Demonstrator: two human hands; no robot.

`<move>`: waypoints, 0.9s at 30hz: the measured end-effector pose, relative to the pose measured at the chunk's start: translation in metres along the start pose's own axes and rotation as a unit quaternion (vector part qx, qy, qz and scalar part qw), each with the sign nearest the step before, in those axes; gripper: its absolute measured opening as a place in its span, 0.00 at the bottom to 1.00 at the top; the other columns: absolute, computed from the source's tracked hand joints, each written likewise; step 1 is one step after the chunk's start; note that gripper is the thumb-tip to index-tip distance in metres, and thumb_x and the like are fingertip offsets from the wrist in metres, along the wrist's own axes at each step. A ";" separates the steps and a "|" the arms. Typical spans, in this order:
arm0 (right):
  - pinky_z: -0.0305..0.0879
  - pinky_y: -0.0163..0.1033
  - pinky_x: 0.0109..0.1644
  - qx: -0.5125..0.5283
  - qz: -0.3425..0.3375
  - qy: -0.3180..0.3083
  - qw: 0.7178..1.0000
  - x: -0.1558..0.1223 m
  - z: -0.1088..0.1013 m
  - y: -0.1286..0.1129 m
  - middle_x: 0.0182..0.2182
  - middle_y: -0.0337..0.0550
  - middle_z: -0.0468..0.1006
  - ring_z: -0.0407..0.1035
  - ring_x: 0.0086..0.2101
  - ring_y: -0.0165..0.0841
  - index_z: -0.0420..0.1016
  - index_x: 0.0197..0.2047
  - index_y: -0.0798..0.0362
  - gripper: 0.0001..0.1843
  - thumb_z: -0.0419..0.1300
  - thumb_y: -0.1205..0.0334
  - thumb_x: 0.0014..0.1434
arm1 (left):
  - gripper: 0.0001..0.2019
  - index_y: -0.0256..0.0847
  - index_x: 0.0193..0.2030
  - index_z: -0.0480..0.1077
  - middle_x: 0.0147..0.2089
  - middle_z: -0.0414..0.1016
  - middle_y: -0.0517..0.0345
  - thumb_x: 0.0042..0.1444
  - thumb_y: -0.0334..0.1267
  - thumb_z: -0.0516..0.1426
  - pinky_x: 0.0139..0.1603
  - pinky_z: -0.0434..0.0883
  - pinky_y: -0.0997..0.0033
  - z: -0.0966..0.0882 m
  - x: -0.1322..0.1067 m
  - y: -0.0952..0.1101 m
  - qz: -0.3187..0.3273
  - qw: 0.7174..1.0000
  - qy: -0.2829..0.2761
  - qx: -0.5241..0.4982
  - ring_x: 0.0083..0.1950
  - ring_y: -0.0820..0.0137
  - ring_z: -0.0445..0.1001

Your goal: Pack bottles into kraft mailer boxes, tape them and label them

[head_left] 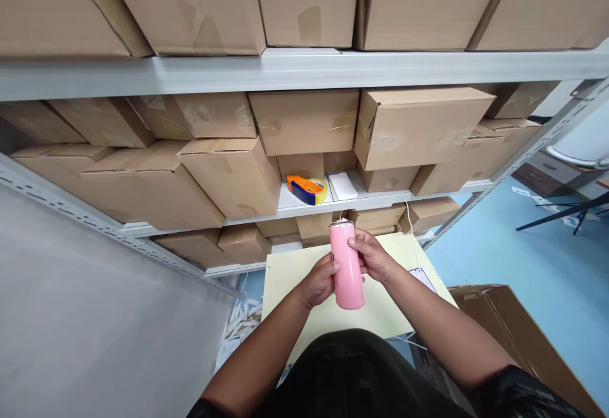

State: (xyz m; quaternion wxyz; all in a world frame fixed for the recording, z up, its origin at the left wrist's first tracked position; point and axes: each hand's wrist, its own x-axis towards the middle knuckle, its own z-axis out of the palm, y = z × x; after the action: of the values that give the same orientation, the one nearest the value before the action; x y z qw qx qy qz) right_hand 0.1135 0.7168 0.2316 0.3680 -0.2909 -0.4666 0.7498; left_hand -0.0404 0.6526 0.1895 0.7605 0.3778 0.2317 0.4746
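A glossy pink tumbler (348, 278) is held between both hands above a pale yellow table (290, 288). It leans slightly, with a metallic rim at its far end and something small and whitish there that I cannot make out. My left hand (320, 280) grips the lower left side, thumb on the front. My right hand (372, 254) wraps the upper right side, its thumb on the front near the rim. The fingers behind the tumbler are partly hidden. A phone (422, 278) lies on the table right of my right forearm, near a white cable (413, 240).
Metal shelving (304, 70) full of cardboard boxes (304, 123) stands ahead. On its middle shelf are an orange and blue tape dispenser (304, 188) and a white box (342, 186). An open cardboard box (518, 335) stands at the right; white scraps (243, 323) lie on the floor at left.
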 end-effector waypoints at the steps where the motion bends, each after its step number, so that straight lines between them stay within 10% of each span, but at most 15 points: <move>1: 0.55 0.29 0.16 -0.001 -0.038 0.031 0.999 0.002 0.006 0.002 0.24 0.33 0.73 0.56 0.17 0.24 0.74 0.49 0.51 0.28 0.73 0.43 0.53 | 0.36 0.39 0.65 0.66 0.59 0.76 0.36 0.54 0.55 0.67 0.58 0.74 0.43 -0.002 -0.004 -0.002 0.021 0.999 0.024 0.028 0.58 0.46 0.77; 7: 0.73 0.42 0.50 0.009 -0.201 0.168 0.965 0.008 0.048 0.020 0.50 0.43 0.79 0.74 0.47 0.39 0.69 0.57 0.44 0.35 0.76 0.47 0.50 | 0.34 0.44 0.63 0.66 0.61 0.74 0.46 0.53 0.49 0.71 0.61 0.71 0.56 -0.014 -0.020 -0.010 0.156 0.959 0.191 0.139 0.61 0.54 0.74; 14: 0.61 0.36 0.22 0.009 -0.052 0.058 0.997 -0.005 0.057 0.024 0.31 0.40 0.78 0.65 0.22 0.31 0.74 0.52 0.48 0.29 0.71 0.43 0.53 | 0.31 0.36 0.60 0.71 0.53 0.79 0.39 0.61 0.59 0.60 0.48 0.77 0.54 -0.030 -0.040 0.010 0.040 0.998 0.037 -0.005 0.52 0.50 0.80; 22: 0.71 0.41 0.43 -0.093 -0.181 0.233 0.951 -0.005 0.063 0.031 0.44 0.42 0.78 0.71 0.41 0.38 0.69 0.56 0.45 0.38 0.77 0.46 0.45 | 0.37 0.43 0.64 0.65 0.62 0.73 0.45 0.52 0.53 0.70 0.57 0.73 0.57 -0.020 -0.051 0.014 0.109 0.975 0.102 0.162 0.59 0.54 0.73; 27: 0.64 0.37 0.28 -0.008 -0.101 0.103 0.989 -0.027 0.051 0.023 0.38 0.44 0.78 0.70 0.30 0.36 0.71 0.53 0.49 0.28 0.66 0.41 0.57 | 0.33 0.39 0.64 0.67 0.58 0.76 0.39 0.58 0.57 0.62 0.50 0.77 0.53 -0.014 -0.048 0.002 0.015 0.999 0.033 0.038 0.54 0.50 0.78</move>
State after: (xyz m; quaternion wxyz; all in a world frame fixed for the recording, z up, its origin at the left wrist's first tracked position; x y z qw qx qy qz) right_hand 0.0831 0.6630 0.2332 0.4857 -0.3211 -0.4592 0.6709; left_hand -0.0725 0.6151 0.1819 0.7304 0.3936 0.2690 0.4891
